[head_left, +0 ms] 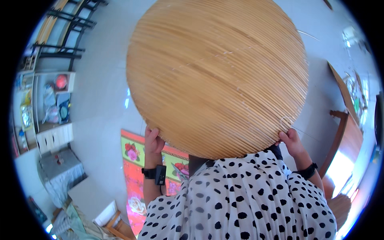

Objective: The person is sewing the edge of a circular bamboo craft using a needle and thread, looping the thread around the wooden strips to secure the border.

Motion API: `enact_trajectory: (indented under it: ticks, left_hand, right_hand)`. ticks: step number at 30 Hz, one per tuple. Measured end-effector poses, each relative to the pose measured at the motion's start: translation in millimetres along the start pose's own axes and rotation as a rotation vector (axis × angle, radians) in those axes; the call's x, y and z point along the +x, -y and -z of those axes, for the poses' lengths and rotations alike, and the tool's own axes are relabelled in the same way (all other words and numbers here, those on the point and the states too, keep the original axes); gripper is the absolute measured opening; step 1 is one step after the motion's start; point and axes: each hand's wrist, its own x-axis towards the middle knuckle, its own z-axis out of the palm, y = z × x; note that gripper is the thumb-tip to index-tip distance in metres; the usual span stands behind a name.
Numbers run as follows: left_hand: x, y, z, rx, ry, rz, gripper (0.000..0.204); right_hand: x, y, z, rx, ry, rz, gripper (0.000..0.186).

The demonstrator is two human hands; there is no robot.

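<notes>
A large round mat [218,80] made of thin tan stalks laid side by side is held up in front of me. Faint lines of stitching cross its face. My left hand [154,141] is closed on its near left edge, thumb on top. At the near right edge my right hand [291,141] pinches the rim, beside a small pale loop [286,121] that looks like cord or thread. The fingers under the mat are hidden on both sides.
A red and green floral cloth [136,192] lies below on the left. Shelves [54,100] with bagged items and a cloth-covered box [62,168] line the left side. At the right stands brown wooden furniture [342,140]. Black metal racks [66,34] are far left.
</notes>
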Motion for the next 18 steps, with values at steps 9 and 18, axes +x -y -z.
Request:
enact_trajectory:
  ticks: [9, 18]
  left_hand:
    - [-29.4, -10.9, -28.5, 0.145, -0.057, 0.066, 0.05]
    - [-27.0, -9.4, -32.7, 0.06, -0.048, 0.077, 0.049]
  right_hand:
    - [4.1, -9.8, 7.2, -0.181, -0.038, 0.048, 0.03]
    - [8.5, -13.1, 16.3, -0.266, -0.043, 0.062, 0.041]
